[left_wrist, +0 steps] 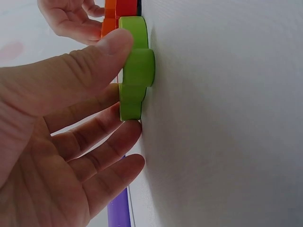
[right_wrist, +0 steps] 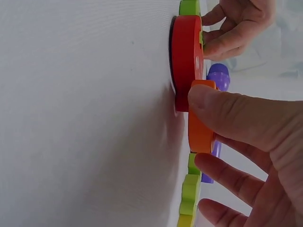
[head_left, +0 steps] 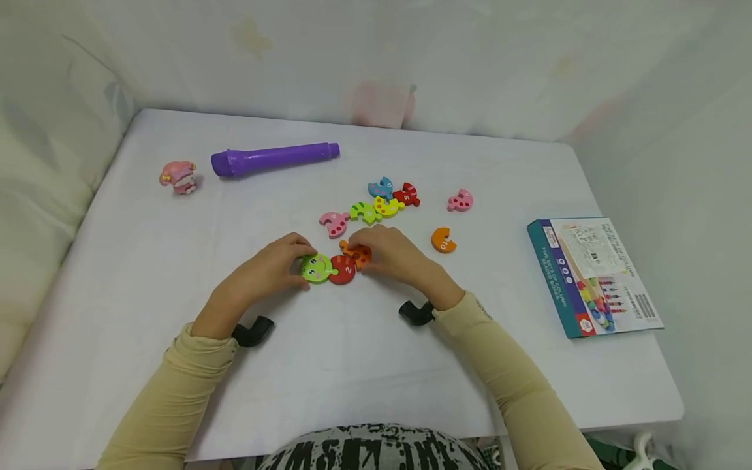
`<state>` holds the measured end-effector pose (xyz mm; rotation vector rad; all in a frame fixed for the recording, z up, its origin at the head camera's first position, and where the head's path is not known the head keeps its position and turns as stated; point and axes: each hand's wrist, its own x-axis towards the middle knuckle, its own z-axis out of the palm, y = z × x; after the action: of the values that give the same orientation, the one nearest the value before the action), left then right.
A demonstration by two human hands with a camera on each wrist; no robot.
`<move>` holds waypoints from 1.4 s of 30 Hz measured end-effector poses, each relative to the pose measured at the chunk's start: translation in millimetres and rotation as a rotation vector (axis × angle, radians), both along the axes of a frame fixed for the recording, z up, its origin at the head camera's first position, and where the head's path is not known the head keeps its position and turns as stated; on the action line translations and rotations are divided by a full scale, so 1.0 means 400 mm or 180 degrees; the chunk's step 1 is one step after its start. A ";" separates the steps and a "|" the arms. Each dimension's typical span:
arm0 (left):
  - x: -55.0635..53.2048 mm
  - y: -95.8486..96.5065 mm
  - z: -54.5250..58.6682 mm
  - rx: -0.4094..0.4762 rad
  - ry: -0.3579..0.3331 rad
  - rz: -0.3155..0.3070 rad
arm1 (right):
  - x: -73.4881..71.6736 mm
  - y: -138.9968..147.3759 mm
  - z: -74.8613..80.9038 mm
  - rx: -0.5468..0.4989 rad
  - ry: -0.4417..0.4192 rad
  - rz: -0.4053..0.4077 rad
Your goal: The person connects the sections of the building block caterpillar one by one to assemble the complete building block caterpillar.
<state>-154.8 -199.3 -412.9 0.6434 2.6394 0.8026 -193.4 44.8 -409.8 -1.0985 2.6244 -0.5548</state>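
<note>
My left hand (head_left: 263,273) grips a green caterpillar-head puzzle piece (head_left: 317,268) with a smiling face, thumb at its near edge and fingers at the far side. Joined to the head is a red round puzzle piece (head_left: 343,270) marked 2. Between thumb and fingers, my right hand (head_left: 399,258) pinches an orange spotted puzzle piece (head_left: 360,256) at the red one's right side. In the right wrist view this orange piece (right_wrist: 201,125) sits slightly higher off the table than the red piece (right_wrist: 185,61) and overlaps its end.
Beyond the hands lie several puzzle pieces: pink (head_left: 335,224), green-striped (head_left: 365,213), yellow (head_left: 388,207), blue (head_left: 382,188) and red-striped (head_left: 407,194). Another pink piece (head_left: 461,200) and an orange piece (head_left: 443,240) lie rightward. A purple toy microphone (head_left: 275,159), figurine (head_left: 179,177) and box (head_left: 593,277) rest farther out.
</note>
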 end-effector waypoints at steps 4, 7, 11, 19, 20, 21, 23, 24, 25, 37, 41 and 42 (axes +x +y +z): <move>-0.001 0.000 0.003 0.0007 0.0008 -0.0008 | -0.001 -0.007 -0.005 0.0148 0.0063 0.0006; -0.002 0.001 0.005 0.0007 0.0008 -0.0016 | -0.002 -0.009 -0.008 0.0224 0.0087 -0.0015; -0.004 0.002 0.007 -0.0001 0.0001 -0.0024 | -0.001 -0.007 -0.010 0.0240 0.0078 -0.0028; -0.004 0.001 0.005 -0.0006 0.0012 -0.0026 | 0.000 -0.006 -0.011 0.0238 0.0025 -0.0016; -0.003 0.001 0.005 -0.0008 0.0006 -0.0021 | 0.000 -0.006 -0.012 0.0236 0.0016 -0.0011; -0.003 0.001 0.005 -0.0009 0.0004 -0.0017 | 0.001 -0.006 -0.012 0.0225 0.0005 -0.0001; -0.003 0.002 0.006 -0.0014 -0.0001 -0.0009 | 0.002 -0.006 -0.010 0.0215 -0.0019 0.0019; -0.002 0.002 0.006 -0.0018 -0.0007 -0.0005 | 0.002 -0.006 -0.010 0.0207 -0.0035 0.0023; -0.002 0.002 0.006 -0.0023 -0.0007 -0.0007 | 0.003 -0.006 -0.011 0.0199 -0.0053 0.0022; -0.002 0.003 0.003 -0.0038 -0.0011 0.0004 | 0.008 -0.004 -0.014 0.0153 -0.0159 -0.0063; -0.001 0.004 0.005 -0.0043 -0.0031 0.0016 | 0.010 -0.002 -0.008 0.0111 -0.0198 -0.0078; -0.001 0.004 0.005 -0.0046 -0.0036 0.0019 | 0.010 -0.001 -0.006 0.0105 -0.0203 -0.0083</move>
<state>-155.1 -197.8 -410.8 0.6257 2.6356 0.7860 -189.4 44.3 -412.3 -1.0211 2.5873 -0.5407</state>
